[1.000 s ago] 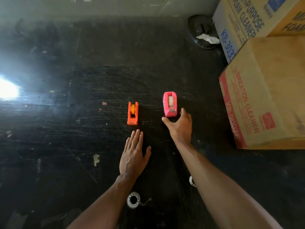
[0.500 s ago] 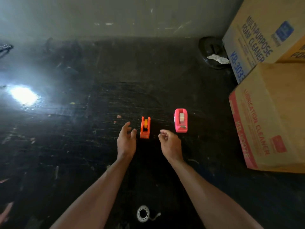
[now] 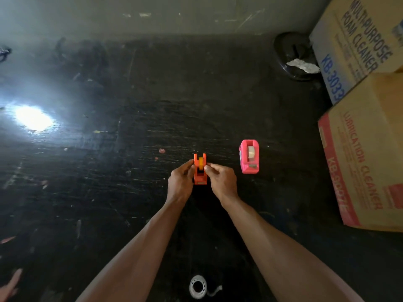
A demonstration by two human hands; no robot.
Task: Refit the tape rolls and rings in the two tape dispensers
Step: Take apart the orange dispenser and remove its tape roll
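A small orange tape dispenser (image 3: 200, 173) stands on the black table with a yellow roll (image 3: 200, 160) in its cradle. My left hand (image 3: 180, 183) grips its left side and my right hand (image 3: 220, 180) pinches its right side near the roll. To the right, apart from both hands, a pink tape dispenser (image 3: 250, 156) holds a pale tape roll (image 3: 251, 151). Near the front edge, between my forearms, a white ring with a loose tape tail (image 3: 198, 286) lies flat.
Two cardboard boxes (image 3: 366, 162) are stacked at the right side. A black round object with crumpled white paper (image 3: 294, 56) sits at the back right by the wall. Bright glare (image 3: 32, 118) marks the left of the scratched black table (image 3: 109, 192).
Both hands moved forward and closed on the orange dispenser; a second ago the right hand was at the pink dispenser and the left lay flat on the table.
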